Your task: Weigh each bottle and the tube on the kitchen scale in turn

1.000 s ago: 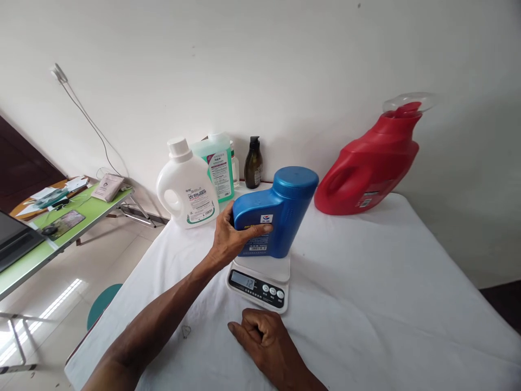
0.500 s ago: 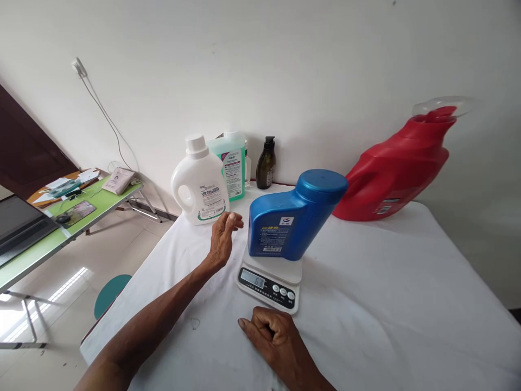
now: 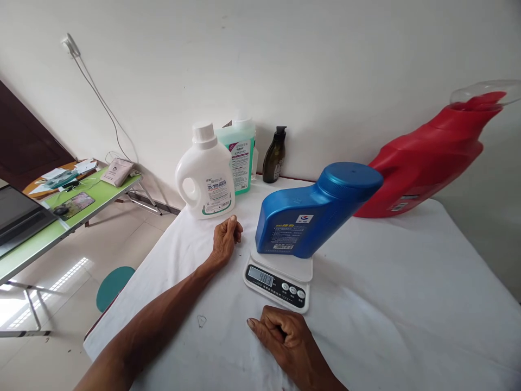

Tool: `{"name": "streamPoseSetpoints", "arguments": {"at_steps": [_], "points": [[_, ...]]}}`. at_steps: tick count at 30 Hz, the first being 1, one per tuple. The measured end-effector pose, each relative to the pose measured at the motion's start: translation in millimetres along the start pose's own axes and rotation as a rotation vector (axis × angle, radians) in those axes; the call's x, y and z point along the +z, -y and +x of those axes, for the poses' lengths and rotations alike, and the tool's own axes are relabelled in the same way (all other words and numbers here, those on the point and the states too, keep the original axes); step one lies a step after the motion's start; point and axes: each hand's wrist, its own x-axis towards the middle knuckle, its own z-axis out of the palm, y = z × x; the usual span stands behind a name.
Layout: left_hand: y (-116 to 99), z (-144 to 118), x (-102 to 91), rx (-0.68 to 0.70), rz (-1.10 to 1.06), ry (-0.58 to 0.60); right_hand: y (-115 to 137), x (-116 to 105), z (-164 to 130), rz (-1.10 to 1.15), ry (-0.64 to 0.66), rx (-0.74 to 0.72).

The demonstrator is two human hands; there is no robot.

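Note:
A blue bottle with a wide blue cap stands on a white digital kitchen scale, whose display reads 983. To the left of the scale, my left hand rests on the white cloth with its fingers curled in and nothing seen in them. It is apart from the bottle and close to the base of a white laundry jug. In front of the scale's lower edge lies my right hand, closed in a loose fist and holding nothing visible. Neither hand touches the scale.
A green liquid bottle and a dark pump bottle stand by the wall. Behind right is a large red jug with a clear cap. At left are a green table with a laptop and a teal stool.
The scale's reading has gone from 63 to 983. My left hand has lowered and its fingers curl in more. The view has shifted slightly; my right hand stays in a fist.

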Motion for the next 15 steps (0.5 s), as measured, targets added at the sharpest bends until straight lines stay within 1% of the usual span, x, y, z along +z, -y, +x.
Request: {"name": "streamPoseSetpoints", "arguments": {"at_steps": [5, 15], "points": [[0.3, 1.1, -0.4, -0.02, 0.017, 0.011, 1.8, -0.6, 0.3, 0.009, 0.003, 0.003], [-3.7, 0.7, 0.1, -0.002, 0.057, 0.035, 7.8, -3.0, 1.5, 0.014, 0.003, 0.029]]}}
